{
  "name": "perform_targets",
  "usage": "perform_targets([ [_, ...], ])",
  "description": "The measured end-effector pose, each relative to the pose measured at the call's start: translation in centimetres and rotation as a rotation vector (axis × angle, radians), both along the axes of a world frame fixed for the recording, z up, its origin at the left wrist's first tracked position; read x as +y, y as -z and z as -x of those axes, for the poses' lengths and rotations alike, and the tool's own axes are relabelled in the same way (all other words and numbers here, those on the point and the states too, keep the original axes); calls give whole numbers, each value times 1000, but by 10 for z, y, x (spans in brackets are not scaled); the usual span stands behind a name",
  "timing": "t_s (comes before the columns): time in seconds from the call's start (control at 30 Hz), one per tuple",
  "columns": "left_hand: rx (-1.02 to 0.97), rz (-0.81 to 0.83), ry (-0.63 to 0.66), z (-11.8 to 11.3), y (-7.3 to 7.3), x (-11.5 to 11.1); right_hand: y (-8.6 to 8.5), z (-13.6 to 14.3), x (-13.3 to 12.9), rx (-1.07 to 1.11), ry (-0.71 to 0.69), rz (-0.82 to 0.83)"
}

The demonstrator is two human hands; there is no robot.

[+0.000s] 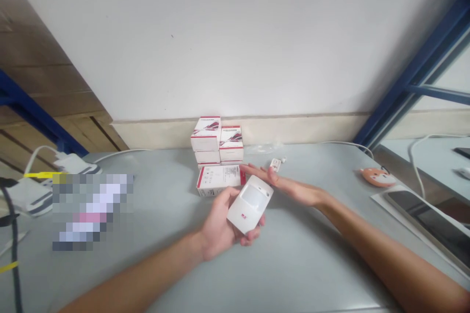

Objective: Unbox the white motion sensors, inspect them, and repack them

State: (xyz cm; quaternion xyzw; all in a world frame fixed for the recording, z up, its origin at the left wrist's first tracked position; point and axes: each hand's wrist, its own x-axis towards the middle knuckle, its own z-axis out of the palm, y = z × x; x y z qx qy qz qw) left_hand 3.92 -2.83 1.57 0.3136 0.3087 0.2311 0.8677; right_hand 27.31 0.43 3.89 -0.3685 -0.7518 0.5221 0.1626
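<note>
A white motion detector (249,205), with a pale window and a small red mark, lies tilted in my left hand (220,227). The thumb and fingers wrap its edges. My right hand (282,183) is stretched out just behind the detector's top corner, fingers extended toward a white and red box (218,176) lying flat. Whether the fingertips touch that box I cannot tell. Behind it, more small boxes stand in two stacks, a taller left one (205,137) and a lower right one (231,144). A small white printed piece (275,164) lies just beyond my right hand.
White chargers and cables (33,195) crowd the left side, near a blurred-out item (93,212). At right are an orange animal-faced object (378,177) and a dark flat device (426,220). A wall rises behind the grey table (165,274), with blue posts (404,88) at the sides.
</note>
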Motion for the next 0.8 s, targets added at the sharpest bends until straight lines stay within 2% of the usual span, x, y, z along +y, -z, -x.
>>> perform_targets([
  [0.1, -4, -22, 5, -1, -3, -1, -4, -4, 4, -12, 88, -132],
  [0.2, -3, -32, 37, -2, -4, -1, -2, -14, 15, 4, 373, -312],
  [0.27, -3, -34, 51, -2, -4, -1, 7, -23, 25, -116, 562, -477],
  [0.37, -9, -42, 57, -2, 0, 0, 27, -34, 39, -389, 522, -796],
  [0.47, -13, -56, 67, -1, 3, 0, 40, -41, 46, -476, 510, -943],
  [0.53, -15, -59, 70, -1, 3, 0, 42, -43, 47, -508, 526, -970],
  [0.67, -22, -49, 59, -1, 4, 0, 43, -46, 45, -584, 475, -943],
  [0.8, -32, -57, 71, -1, 7, 2, 46, -38, 46, -590, 484, -915],
])
